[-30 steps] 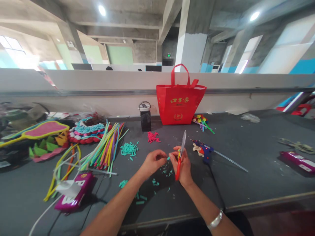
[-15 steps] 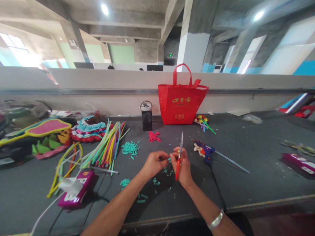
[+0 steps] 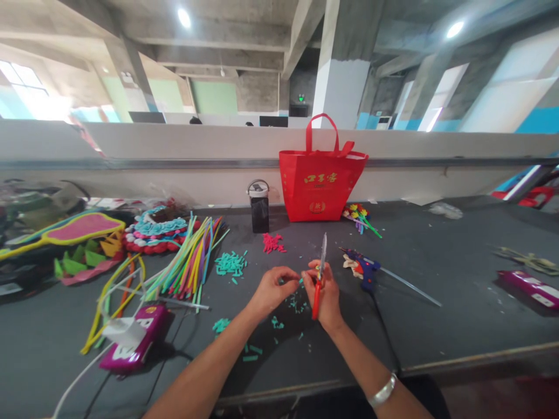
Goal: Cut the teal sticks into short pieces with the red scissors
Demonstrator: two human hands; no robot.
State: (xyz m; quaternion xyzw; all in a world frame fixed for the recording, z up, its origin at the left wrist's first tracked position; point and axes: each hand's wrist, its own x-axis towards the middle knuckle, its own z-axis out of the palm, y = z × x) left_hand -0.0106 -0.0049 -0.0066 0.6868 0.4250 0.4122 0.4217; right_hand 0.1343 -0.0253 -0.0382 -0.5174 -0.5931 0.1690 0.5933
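My right hand (image 3: 327,302) is closed around a pair of scissors (image 3: 317,299) with red handles, the blades (image 3: 324,247) pointing up and away from me. My left hand (image 3: 274,293) is pinched, thumb and forefinger together, close to the right fingertips. Between the two hands shows a tiny teal piece (image 3: 301,281), apparently at the left fingertips. Under the hands lie small teal scraps (image 3: 298,304). A heap of cut teal pieces (image 3: 230,264) is beyond my left hand, with a pink-red heap (image 3: 273,242) farther back. More teal pieces (image 3: 221,326) lie by my left forearm.
A blue glue gun (image 3: 369,272) with a clear stick lies at right. Left are coloured pipe cleaners (image 3: 192,262) and a purple power strip (image 3: 140,340). A black bottle (image 3: 259,212) and red bag (image 3: 321,186) stand at the back. Another purple box (image 3: 528,290) is far right.
The hands and scissors have barely moved; the left fingers shift very slightly. The whole view has drifted a little.
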